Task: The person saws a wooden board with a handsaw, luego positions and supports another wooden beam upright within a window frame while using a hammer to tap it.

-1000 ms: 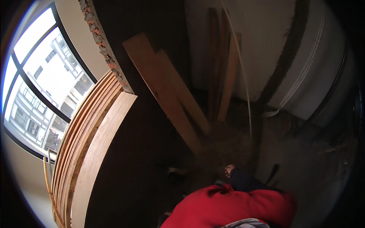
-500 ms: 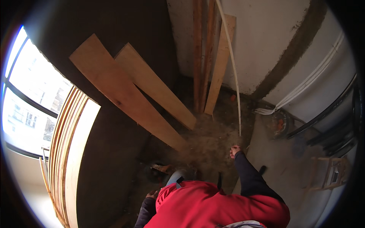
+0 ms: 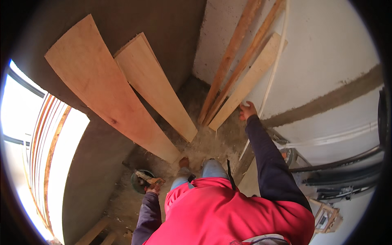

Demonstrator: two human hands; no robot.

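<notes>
Left hand (image 3: 153, 188) low, at a wood-coloured piece (image 3: 156, 180) over a dark round object (image 3: 134, 183); fingers partly hidden, can't tell grip from touch. Right hand (image 3: 247, 111) right of centre, fingers bent, just beside narrow plank (image 3: 246, 83); can't tell if pinching it or the pale pole (image 3: 270, 83). Step in hand: likely a reach to the plank; next move calls for a firm grip on its edge. Plank: upper centre-right, pale yellow, straight-edged, tilted, foot on floor. Two brown timbers (image 3: 232, 53) alongside, white wall (image 3: 326, 53) behind.
</notes>
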